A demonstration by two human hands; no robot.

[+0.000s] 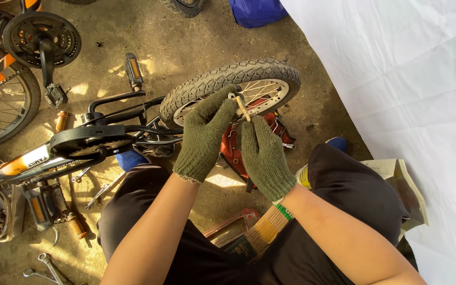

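Both my hands wear olive knit gloves and meet above a small bicycle wheel with a knobby tyre and silver spokes. My left hand pinches a small metal part at its fingertips. My right hand holds a thin tan stick-like piece that points up to that metal part. The two hands touch at the fingertips. Under them lies a red piece of gear, partly hidden.
A small bicycle frame with chain guard and pedal lies on the dirt floor at left. Another bicycle's wheel and crank stand at far left. Wrenches lie near my knee. White sheet at right.
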